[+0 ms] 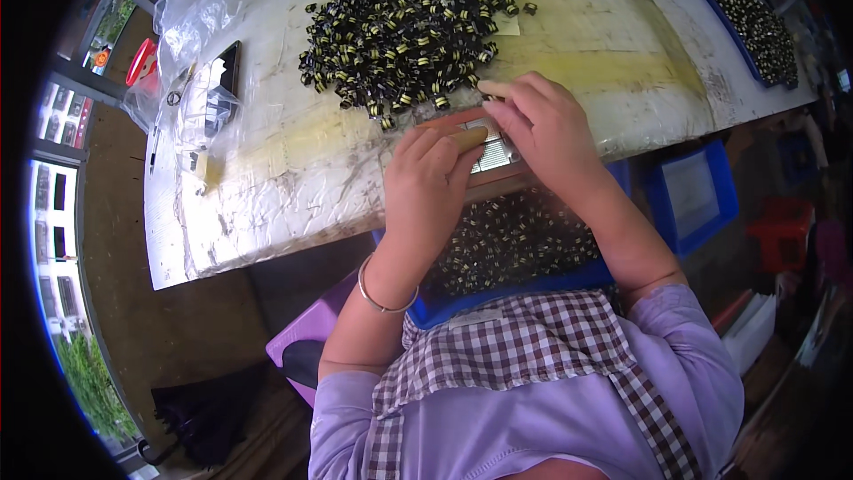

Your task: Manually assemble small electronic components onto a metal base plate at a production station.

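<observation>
A reddish-brown block fixture (pixel 498 188) lies at the table's near edge, with a ridged metal plate (pixel 495 155) set in it. My left hand (pixel 428 169) is closed over its left side, the fingers curled and a yellowish covered fingertip lying on the plate. At the fixture's far right side, my right hand (pixel 548 129) pinches a small black part (pixel 490 98) between thumb and forefinger; the fingers hide most of it. The forefinger wears a yellowish cover too. Just beyond both hands rises a large pile of small black parts with yellow bands (pixel 404 31).
Below the table edge, a blue tray (pixel 426 313) full of similar parts sits against my apron. Clear plastic bags (pixel 191 13) and a dark phone-like object (pixel 232 67) lie at the left. Another blue tray of parts (pixel 751 22) stands far right; a blue frame (pixel 724 182) is lower right.
</observation>
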`<state>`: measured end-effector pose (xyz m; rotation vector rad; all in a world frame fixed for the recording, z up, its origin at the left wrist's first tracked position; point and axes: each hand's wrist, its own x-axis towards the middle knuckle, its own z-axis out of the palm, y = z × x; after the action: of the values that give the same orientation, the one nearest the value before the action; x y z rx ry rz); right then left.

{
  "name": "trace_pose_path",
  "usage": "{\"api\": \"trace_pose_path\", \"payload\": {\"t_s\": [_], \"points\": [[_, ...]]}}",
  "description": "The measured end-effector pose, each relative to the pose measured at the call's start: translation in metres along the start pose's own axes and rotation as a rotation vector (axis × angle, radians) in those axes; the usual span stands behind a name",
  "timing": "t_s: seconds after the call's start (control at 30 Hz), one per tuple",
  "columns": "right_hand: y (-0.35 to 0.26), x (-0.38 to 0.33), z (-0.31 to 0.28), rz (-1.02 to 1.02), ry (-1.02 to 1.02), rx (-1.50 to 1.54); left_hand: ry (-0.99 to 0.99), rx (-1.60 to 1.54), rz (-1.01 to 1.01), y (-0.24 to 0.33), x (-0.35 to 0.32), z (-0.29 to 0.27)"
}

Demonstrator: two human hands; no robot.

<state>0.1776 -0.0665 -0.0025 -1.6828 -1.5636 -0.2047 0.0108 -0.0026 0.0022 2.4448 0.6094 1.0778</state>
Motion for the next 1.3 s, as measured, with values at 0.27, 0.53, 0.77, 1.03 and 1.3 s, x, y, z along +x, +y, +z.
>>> {"api": "trace_pose_path", "payload": {"t_s": [0.27, 0.53, 0.77, 1.03, 1.3], "points": [[-0.013, 0.002, -0.019, 0.214, -0.166, 0.205, 0.039, 0.006, -0.004, -0.001, -0.007, 0.001], [-0.015, 0.004, -0.015, -0.083, -0.226, 0.275, 0.173, 0.350, -0.341, -0.018, -0.002, -0.020], [-0.021, 0.004, -0.017, 0.012, -0.293, 0.200, 0.214, 0.345, -0.299, -0.026, -0.002, -0.013], [-0.010, 0.007, -0.013, -0.135, -0.276, 0.208, 0.199, 0.294, -0.345, -0.028, 0.001, -0.015], [-0.007, 0.007, -0.024, -0.044, -0.462, 0.421, 0.225, 0.191, -0.252, -0.035, -0.014, -0.018]]}}
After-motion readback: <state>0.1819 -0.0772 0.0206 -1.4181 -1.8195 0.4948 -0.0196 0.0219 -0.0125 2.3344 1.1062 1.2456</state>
